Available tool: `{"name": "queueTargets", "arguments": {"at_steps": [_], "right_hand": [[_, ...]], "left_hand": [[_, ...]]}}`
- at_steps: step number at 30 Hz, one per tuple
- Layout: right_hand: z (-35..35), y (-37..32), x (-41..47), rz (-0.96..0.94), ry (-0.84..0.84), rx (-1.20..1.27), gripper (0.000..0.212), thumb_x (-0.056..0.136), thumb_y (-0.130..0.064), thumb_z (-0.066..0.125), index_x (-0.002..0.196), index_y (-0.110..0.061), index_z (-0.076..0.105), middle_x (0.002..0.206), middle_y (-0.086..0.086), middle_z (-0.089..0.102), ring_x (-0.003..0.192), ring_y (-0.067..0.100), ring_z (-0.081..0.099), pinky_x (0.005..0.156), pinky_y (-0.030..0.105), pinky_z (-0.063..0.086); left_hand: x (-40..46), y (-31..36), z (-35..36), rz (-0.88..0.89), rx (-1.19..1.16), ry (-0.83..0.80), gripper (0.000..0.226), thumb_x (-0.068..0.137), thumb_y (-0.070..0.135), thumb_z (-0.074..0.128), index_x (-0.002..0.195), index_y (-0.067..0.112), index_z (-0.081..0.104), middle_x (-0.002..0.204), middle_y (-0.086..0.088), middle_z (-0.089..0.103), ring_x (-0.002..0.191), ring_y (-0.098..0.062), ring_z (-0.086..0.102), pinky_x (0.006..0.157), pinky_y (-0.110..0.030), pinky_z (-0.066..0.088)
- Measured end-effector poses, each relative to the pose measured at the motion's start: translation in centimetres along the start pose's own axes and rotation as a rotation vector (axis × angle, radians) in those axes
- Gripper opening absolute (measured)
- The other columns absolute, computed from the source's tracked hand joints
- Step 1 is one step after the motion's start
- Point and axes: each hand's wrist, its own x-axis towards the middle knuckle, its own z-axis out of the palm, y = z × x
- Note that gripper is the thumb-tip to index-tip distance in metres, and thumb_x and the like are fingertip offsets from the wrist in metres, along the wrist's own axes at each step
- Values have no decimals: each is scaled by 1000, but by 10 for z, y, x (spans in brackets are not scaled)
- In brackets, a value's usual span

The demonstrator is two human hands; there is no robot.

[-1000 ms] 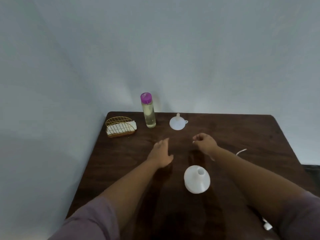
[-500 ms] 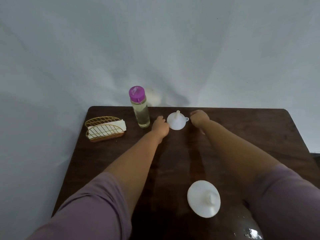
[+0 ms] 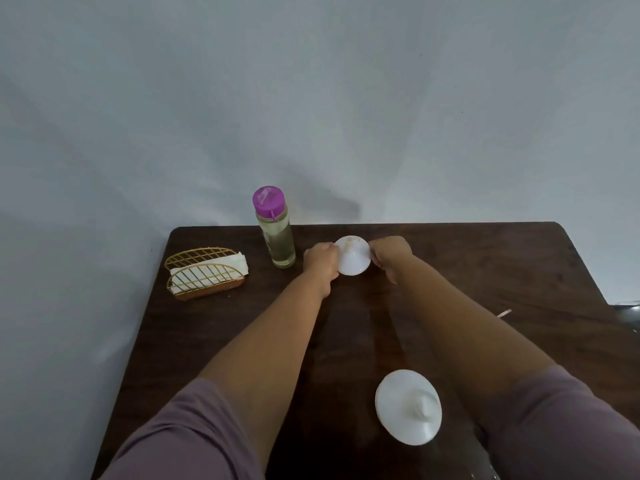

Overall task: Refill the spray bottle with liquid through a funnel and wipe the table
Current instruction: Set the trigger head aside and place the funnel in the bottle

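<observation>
A white funnel (image 3: pixel 352 258) sits upside down, spout up, near the far edge of the dark wooden table (image 3: pixel 485 271). My left hand (image 3: pixel 321 261) grips its left rim and my right hand (image 3: pixel 390 255) grips its right rim. Left of them stands a clear bottle (image 3: pixel 277 240) of pale yellow liquid with a purple cap. Close to me stands a white round spray bottle (image 3: pixel 408 407) with an open neck, its spray head off.
A gold wire holder (image 3: pixel 204 275) with white napkins stands at the far left of the table. A thin white tube (image 3: pixel 504 313) lies near the right edge. A grey wall rises right behind the table.
Both hands reached forward from mid-table to the funnel and closed on its rim from either side. The camera view tipped down and nearer.
</observation>
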Motion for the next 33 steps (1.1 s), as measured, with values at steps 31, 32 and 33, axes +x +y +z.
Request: {"name": "queueTargets", "arguments": {"at_steps": [31, 32, 33], "right_hand": [[-150, 79, -274, -247, -295, 375, 35, 89, -43, 63, 100, -10, 61, 76, 4, 56, 79, 18, 59, 76, 33, 56], [-150, 80, -278, -265, -293, 385, 29, 92, -38, 61, 99, -10, 60, 79, 4, 57, 83, 20, 60, 81, 35, 56], [-150, 81, -281, -282, -292, 399, 22, 94, -32, 59, 97, -10, 59, 81, 4, 57, 86, 22, 61, 84, 38, 56]], "left_hand": [[-322, -48, 33, 437, -261, -167, 10, 105, 22, 43, 104, 16, 51, 105, -7, 56, 99, -19, 58, 98, -39, 50], [-325, -51, 32, 446, -277, -183, 12, 104, 22, 44, 101, 15, 52, 103, -6, 56, 97, -18, 58, 97, -39, 51], [-328, -53, 30, 454, -291, -191, 13, 104, 23, 45, 99, 14, 53, 102, -6, 57, 97, -18, 59, 94, -37, 53]]}}
